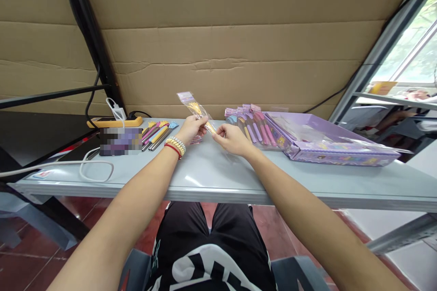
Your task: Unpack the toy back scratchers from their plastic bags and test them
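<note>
Above the middle of the grey table, a yellow back scratcher [195, 108] sits in a clear plastic sleeve with a purple printed top. My left hand [193, 128] is closed around the middle of the sleeve, thumb on top. With fingers pinched together, my right hand [232, 138] holds the sleeve's lower end. Left of my hands lie several loose back scratchers [157, 135] with claw-shaped heads in yellow, pink and blue. To the right, packed back scratchers [255, 127] in purple and pink lie side by side in clear sleeves. Part of a pink item shows beneath my left hand.
A shallow purple box [336, 158] with clear plastic over it stands at the right. On the left are a blurred phone-like object [120, 142], a yellow power strip [116, 122] with a white charger, and a white cable [92, 179]. Cardboard [218, 45] walls the back.
</note>
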Tool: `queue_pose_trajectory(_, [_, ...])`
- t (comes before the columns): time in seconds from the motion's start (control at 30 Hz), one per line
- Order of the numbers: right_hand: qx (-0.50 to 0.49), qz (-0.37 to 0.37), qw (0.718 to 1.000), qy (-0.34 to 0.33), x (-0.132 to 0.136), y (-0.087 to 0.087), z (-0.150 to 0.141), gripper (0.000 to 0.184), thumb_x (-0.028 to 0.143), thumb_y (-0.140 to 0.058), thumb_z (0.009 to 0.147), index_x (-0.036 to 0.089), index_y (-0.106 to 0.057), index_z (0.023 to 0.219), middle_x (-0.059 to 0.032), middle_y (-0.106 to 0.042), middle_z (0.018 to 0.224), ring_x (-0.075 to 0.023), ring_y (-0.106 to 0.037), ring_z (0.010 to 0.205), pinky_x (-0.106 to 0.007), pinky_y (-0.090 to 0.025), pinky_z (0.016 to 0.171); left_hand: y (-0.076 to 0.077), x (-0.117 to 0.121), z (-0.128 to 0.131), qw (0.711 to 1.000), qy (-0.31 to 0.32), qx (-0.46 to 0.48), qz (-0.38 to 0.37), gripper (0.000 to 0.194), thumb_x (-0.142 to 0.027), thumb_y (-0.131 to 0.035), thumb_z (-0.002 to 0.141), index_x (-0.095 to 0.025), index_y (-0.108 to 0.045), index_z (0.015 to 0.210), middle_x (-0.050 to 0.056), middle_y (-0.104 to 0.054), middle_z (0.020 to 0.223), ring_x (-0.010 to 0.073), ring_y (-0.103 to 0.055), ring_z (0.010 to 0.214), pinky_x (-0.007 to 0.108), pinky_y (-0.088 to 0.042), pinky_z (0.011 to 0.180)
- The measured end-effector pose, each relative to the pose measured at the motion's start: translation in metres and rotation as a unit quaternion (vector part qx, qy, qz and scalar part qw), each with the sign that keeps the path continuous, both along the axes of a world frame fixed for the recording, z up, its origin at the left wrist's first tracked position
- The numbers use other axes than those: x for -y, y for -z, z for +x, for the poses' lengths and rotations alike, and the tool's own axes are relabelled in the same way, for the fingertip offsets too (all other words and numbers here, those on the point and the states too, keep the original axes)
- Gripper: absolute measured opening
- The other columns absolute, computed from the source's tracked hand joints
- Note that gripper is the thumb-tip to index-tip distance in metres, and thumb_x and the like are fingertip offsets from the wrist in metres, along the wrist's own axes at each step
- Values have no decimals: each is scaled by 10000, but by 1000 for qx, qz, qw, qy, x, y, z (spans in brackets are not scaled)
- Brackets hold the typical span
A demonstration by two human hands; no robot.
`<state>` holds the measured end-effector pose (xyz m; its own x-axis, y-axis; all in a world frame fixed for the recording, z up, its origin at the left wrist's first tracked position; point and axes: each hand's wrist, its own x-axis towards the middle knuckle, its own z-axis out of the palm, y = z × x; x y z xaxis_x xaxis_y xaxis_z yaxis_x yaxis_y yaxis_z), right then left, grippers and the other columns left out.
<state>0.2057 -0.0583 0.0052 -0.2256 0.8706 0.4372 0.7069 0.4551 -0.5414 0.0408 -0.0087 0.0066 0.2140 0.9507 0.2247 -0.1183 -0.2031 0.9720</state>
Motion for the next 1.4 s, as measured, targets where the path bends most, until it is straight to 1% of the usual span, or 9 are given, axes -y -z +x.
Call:
queue_pose_trajectory(0.13, [-36, 41, 998, 39, -8, -5, 10, 250, 347, -443, 822, 172, -560, 688, -22, -625, 717, -134, -519, 669, -241, -351, 612, -8, 1, -4, 990, -100, 95, 1, 260, -306, -638, 806, -170, -457, 678, -44, -500, 525, 75, -513, 443, 197, -413, 446])
queue_pose_trajectory(0.27, [-74, 24, 991, 106, -15, -6, 22, 171, 180, -458, 740, 162, -627, 741, -23, -662, 750, -145, -556, 704, -242, -381, 641, -12, -2, -11, 975, -178, 133, 8, 238, -310, -610, 819, -181, -443, 710, -62, -490, 543, 73, -528, 460, 201, -455, 486])
queue_pose_trajectory(0.33, [-70, 25, 992, 103, -16, -5, 25, 193, 151, -489, 713, 152, -665, 793, -33, -685, 783, -145, -573, 711, -243, -402, 661, -12, -3, -13, 972, -191, 138, 9, 237, -310, -595, 829, -184, -434, 710, -62, -490, 547, 73, -533, 468, 205, -472, 499])
queue_pose_trajectory(0.5, [-22, 55, 997, 46, -17, -2, 25, 186, 256, -601, 739, 158, -731, 830, -55, -713, 849, -144, -575, 719, -257, -422, 699, -11, -4, -11, 970, -191, 150, 17, 221, -273, -575, 846, -179, -430, 708, -64, -473, 558, 63, -527, 487, 205, -505, 518])
queue_pose_trajectory(0.67, [-37, 74, 996, 37, -17, -1, 25, 278, 352, -644, 732, 161, -759, 898, -43, -713, 826, -141, -554, 691, -264, -420, 698, -12, 0, -8, 971, -155, 179, 30, 183, -238, -574, 851, -168, -462, 725, -49, -516, 579, 77, -563, 529, 221, -532, 561])
queue_pose_trajectory(0.83, [-115, 26, 993, 19, -16, -2, 23, 275, 265, -517, 756, 142, -756, 816, -25, -703, 744, -125, -536, 609, -240, -394, 580, -11, 0, -8, 973, -116, 196, 35, 183, -216, -575, 855, -160, -467, 718, -47, -537, 565, 76, -573, 526, 226, -542, 579])
queue_pose_trajectory(0.93, [-138, 25, 990, 3, -17, -2, 22, 295, 255, -508, 756, 125, -748, 867, -30, -702, 704, -118, -523, 570, -234, -390, 542, -10, -1, -8, 974, -107, 198, 37, 194, -226, -587, 857, -157, -473, 716, -46, -545, 574, 66, -573, 526, 213, -548, 584])
queue_pose_trajectory(1.13, [-122, 59, 991, 2, -18, 2, 23, 304, 258, -597, 722, 111, -738, 947, -33, -695, 621, -124, -554, 512, -236, -422, 534, -11, 1, -7, 973, -105, 203, 44, 213, -240, -639, 833, -150, -490, 712, -24, -581, 633, 74, -597, 560, 229, -566, 599])
queue_pose_trajectory(1.4, [-97, 89, 991, 2, -16, 1, 21, 245, 291, -683, 701, 120, -738, 868, -39, -683, 620, -131, -572, 549, -242, -432, 574, -11, 3, -4, 981, -115, 156, 16, 187, -201, -636, 842, -135, -503, 728, -18, -568, 591, 83, -601, 533, 218, -554, 566])
